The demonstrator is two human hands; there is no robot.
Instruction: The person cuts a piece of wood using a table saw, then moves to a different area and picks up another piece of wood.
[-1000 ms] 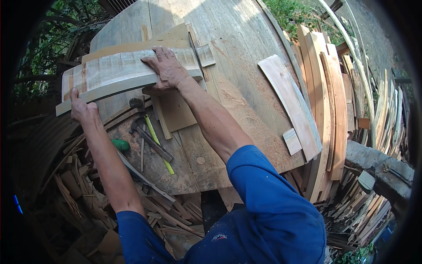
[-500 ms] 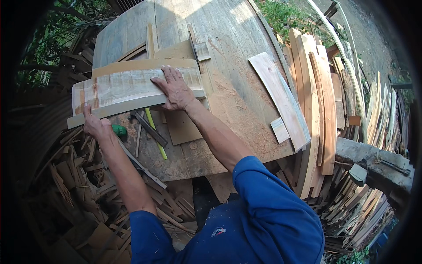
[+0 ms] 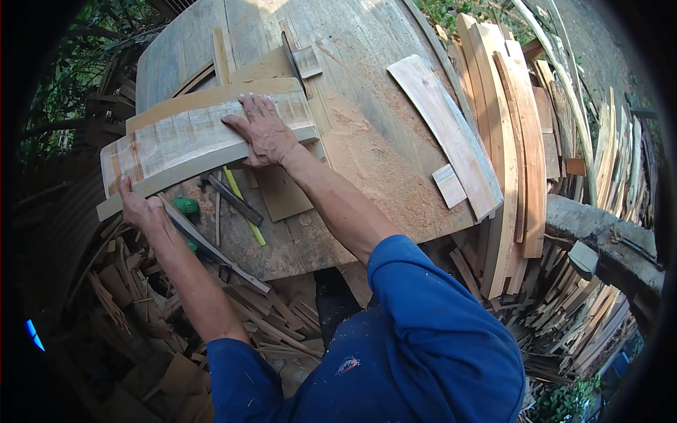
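No packages, labels, signs or screens here afaik. Only thing close is a small red and white logo patch [image 3: 346, 364] on the back of the blue shirt [image 3: 423, 352], bottom centre, roughly oval, too small to make out any detail tbh.

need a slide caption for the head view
Left hand and right hand hold a curved wooden board on a sawdust-strewn workbench.
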